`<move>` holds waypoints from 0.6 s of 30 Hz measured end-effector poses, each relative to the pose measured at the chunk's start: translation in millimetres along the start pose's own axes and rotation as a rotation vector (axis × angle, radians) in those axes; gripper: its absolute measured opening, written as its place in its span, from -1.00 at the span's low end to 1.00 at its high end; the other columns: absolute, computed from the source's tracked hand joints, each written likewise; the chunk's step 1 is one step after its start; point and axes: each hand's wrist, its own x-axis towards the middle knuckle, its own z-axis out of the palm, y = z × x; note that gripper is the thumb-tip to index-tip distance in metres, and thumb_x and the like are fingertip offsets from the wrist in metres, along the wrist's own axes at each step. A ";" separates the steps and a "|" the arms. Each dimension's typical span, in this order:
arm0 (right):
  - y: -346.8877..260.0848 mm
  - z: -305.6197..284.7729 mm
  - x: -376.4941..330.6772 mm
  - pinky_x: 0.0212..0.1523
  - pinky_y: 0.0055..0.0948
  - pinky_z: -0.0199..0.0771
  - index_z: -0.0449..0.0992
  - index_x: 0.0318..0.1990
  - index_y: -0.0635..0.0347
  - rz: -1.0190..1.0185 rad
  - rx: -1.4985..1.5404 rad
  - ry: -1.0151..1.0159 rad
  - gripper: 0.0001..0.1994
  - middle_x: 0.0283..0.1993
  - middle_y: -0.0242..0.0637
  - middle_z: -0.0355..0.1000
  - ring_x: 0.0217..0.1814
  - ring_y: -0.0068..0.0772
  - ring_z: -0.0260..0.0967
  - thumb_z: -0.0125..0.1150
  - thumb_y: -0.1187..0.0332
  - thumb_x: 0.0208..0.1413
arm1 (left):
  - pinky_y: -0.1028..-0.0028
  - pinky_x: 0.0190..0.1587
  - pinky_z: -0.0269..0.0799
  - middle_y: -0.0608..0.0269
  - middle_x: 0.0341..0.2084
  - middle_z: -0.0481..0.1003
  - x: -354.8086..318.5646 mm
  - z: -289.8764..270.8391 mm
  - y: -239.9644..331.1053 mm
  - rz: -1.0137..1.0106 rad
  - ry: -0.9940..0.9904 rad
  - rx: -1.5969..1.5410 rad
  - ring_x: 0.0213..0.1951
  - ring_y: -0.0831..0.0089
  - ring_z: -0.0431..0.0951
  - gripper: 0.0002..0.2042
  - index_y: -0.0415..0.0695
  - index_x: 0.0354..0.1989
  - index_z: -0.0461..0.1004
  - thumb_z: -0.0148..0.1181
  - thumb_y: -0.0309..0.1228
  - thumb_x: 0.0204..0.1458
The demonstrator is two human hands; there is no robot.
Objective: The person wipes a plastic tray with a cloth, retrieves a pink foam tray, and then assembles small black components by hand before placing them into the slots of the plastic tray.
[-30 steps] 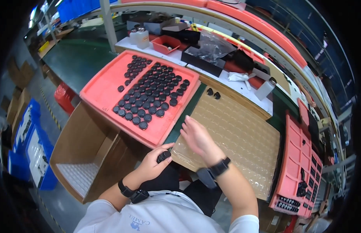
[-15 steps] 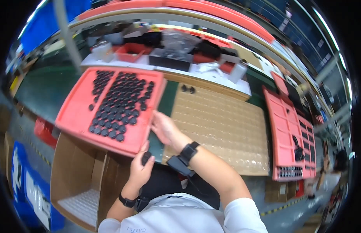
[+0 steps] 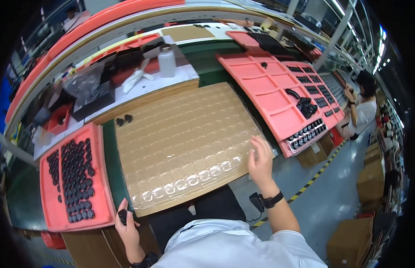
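My left hand (image 3: 127, 230) is closed round a small black knob (image 3: 122, 217), close to the front corner of a pink tray (image 3: 100, 196). Many loose black knobs (image 3: 77, 178) lie in that tray, in two groups parted by a ridge. In front of me a clear plastic blister sheet (image 3: 185, 143) with rows of round pockets lies over brown cardboard. Two black pieces (image 3: 124, 119) sit at its far left corner. My right hand (image 3: 260, 163) is open with fingers stretched, over the sheet's right edge; whether it touches the sheet I cannot tell.
On the right stands a compartmented pink tray (image 3: 256, 94) with black parts, some bunched in a pile (image 3: 305, 107). A white bottle (image 3: 166, 61) and a black box (image 3: 93, 100) stand on the back ledge. A cardboard box (image 3: 89, 248) is below left. Another person (image 3: 364, 107) works at far right.
My right hand has moved from the left pink tray to the blister sheet's right edge. My left hand still holds the black knob. The view has swung right.
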 end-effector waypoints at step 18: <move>46.0 3.9 -23.5 0.10 -0.22 0.25 0.38 -0.08 0.38 0.187 -0.129 0.248 -0.70 0.06 0.00 0.33 0.10 -0.01 0.27 0.05 0.55 -0.03 | 0.70 -0.59 0.27 -0.01 0.08 0.34 -8.7 13.8 12.9 -0.093 0.162 0.026 0.09 0.38 0.38 -0.60 -0.34 0.11 0.26 -0.07 -0.32 0.17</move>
